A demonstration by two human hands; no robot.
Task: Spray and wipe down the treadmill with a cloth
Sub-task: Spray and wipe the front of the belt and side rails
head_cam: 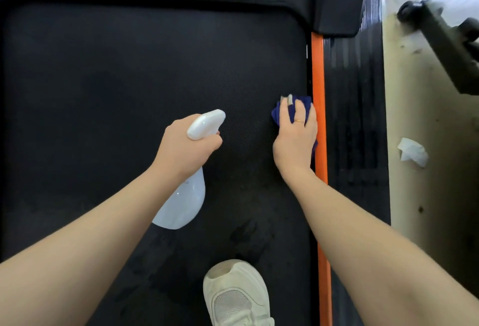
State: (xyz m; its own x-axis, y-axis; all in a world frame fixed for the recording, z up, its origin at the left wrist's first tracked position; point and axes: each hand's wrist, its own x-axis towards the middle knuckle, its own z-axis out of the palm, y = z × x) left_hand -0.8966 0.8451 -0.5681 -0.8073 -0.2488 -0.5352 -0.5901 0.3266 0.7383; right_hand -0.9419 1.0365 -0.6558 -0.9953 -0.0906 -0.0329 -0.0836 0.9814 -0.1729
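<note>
The treadmill's black belt [129,87] fills most of the view, with an orange strip [318,71] along its right edge. My left hand [185,148] grips the neck of a white spray bottle [182,201], its nozzle pointing forward over the belt's middle. My right hand [295,135] presses a dark blue cloth [278,113] onto the belt right beside the orange strip; its fingers lie over the cloth, which is mostly hidden under the palm.
A white sneaker [237,297] stands on the belt near the bottom. Right of the orange strip runs a black ribbed side rail [355,118]. A crumpled white tissue [412,152] lies on the beige floor, and a dark machine part [445,40] sits at upper right.
</note>
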